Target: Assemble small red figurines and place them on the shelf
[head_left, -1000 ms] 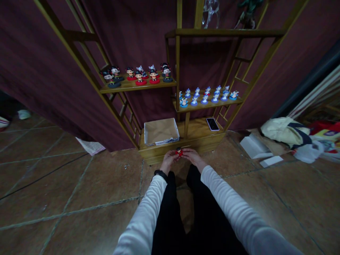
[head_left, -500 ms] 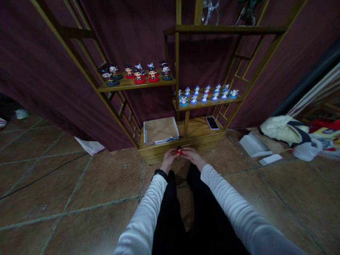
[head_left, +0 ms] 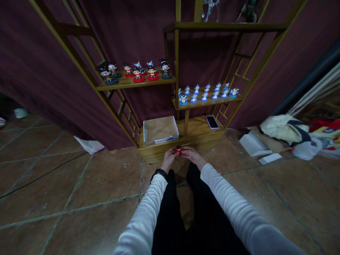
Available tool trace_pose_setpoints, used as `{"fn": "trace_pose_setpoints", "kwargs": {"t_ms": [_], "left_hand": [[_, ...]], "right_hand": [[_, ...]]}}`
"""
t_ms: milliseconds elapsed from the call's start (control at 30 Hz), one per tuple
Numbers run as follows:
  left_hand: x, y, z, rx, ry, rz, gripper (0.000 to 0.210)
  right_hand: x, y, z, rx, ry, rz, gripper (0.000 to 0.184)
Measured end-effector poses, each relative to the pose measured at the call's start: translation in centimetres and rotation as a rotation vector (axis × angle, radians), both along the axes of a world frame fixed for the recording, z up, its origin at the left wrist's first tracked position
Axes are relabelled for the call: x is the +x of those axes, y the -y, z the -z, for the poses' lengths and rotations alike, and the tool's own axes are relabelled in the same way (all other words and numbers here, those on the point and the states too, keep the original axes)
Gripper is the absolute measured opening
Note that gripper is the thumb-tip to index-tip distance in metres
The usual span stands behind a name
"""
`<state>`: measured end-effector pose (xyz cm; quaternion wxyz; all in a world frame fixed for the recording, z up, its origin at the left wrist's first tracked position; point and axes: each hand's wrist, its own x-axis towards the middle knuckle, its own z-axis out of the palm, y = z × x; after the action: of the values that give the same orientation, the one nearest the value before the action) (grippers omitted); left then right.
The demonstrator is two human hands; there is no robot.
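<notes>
Between my two hands is a small red figurine [head_left: 179, 150] with a dark top, held in front of the shelf's lower drawer board. My left hand [head_left: 170, 157], with a black band on its wrist, grips it from the left. From the right, the fingers of my right hand [head_left: 191, 153] are closed on it too. Its finer details are too small to make out. Just beyond my hands, a shallow open cardboard box [head_left: 160, 129] sits on the bottom shelf. A phone [head_left: 212, 122] lies on the same level, to the right.
Several black-and-red figurines [head_left: 138, 75] stand on the upper left shelf [head_left: 124, 85]. Several purple-and-white figurines [head_left: 204, 96] stand on the lower right shelf. A glass ornament [head_left: 211, 10] is at the top. White boxes [head_left: 253, 144] and bags [head_left: 285, 128] lie on the floor at right.
Both hands stay in nearly the same place, still holding the figurine, whose dark top faces up slightly more. The view has shifted very slightly.
</notes>
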<state>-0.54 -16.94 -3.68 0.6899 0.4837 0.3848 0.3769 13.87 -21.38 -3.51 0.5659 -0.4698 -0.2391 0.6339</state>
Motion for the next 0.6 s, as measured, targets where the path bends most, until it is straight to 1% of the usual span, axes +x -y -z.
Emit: {"fn": "trace_pose_setpoints", "kwargs": {"t_ms": [100,267,367,433,600], "left_hand": [[0.1,-0.1,-0.1,0.153,-0.081,0.03,0.038],[-0.6,0.2,-0.9,0.451,-0.373,0.008,0.042],[-1.2,0.8,-1.4,0.613,-0.519,0.027,0.043],[-1.4,1.3,-1.6,0.662,-0.593,0.044,0.045],[-1.2,2.4,-1.9,0.662,-0.674,0.038,0.046]], "right_hand": [[0.0,0.0,0.1,-0.021,0.015,0.032,0.026],[0.1,-0.1,0.3,-0.027,0.024,0.027,0.032],[-0.1,-0.3,0.3,-0.02,0.016,0.021,0.032],[-0.2,-0.4,0.3,-0.023,0.014,0.013,0.031],[-0.4,-0.7,0.3,-0.028,0.035,-0.011,0.028]]}}
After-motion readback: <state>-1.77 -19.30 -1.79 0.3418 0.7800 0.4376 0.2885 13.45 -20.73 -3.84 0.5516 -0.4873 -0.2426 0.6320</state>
